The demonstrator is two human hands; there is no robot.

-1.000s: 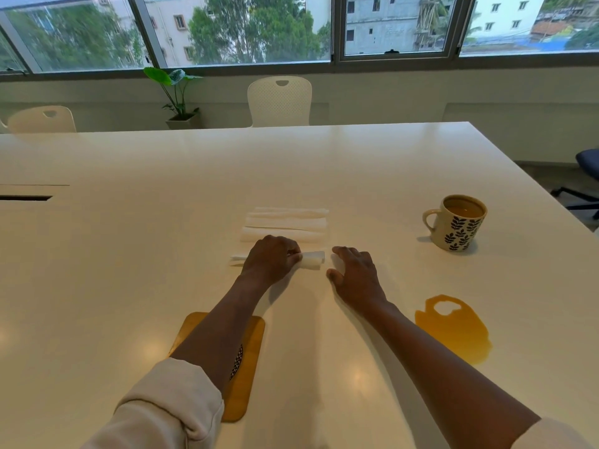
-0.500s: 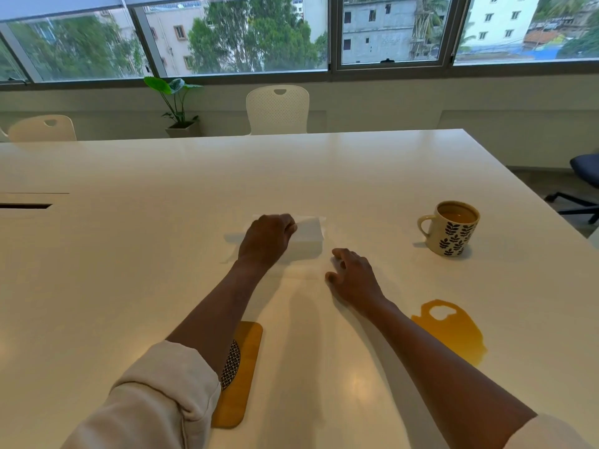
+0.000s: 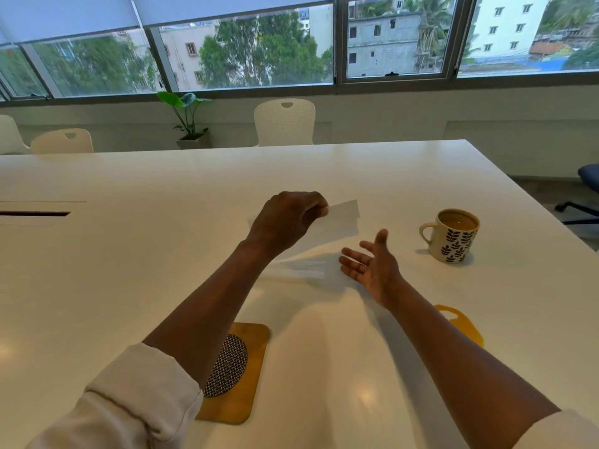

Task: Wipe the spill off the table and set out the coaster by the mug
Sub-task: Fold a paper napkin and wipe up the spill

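White and glossy, the counter (image 3: pixel 162 254) fills most of the view and mirrors soft ceiling light. Beyond its far edge, at twelve o'clock, a band of windows (image 3: pixel 259 50) shows trees and grey buildings; a potted plant (image 3: pixel 188 118) stands on the floor below them, and a dark office chair (image 3: pixel 586 179) peeks in at three o'clock.

The left hand (image 3: pixel 285 218) is raised above the counter near the centre, fingers pinched on a white paper napkin (image 3: pixel 340 218) that hangs blurred beneath it. Half a second ago that hand pressed the folded napkin flat on the counter; now the paper is lifted and partly unfolded. The right hand (image 3: pixel 369 264), which lay palm down before, is turned palm up at about four o'clock from the left one, fingers spread, holding nothing.

The spill (image 3: pixel 463 325), an amber puddle, lies at four o'clock on the counter, half hidden by the right forearm and unwiped. The mug (image 3: pixel 452 234), cream with dark leaf prints and full of brown drink, stands at two o'clock, well apart from the coaster (image 3: pixel 243 384), a wooden square with a woven round inset, which sits at six o'clock under the left forearm.

Counted: one mug, one coaster, one puddle, one plant, two hands, three white chairs (image 3: pixel 285 121) behind the counter.
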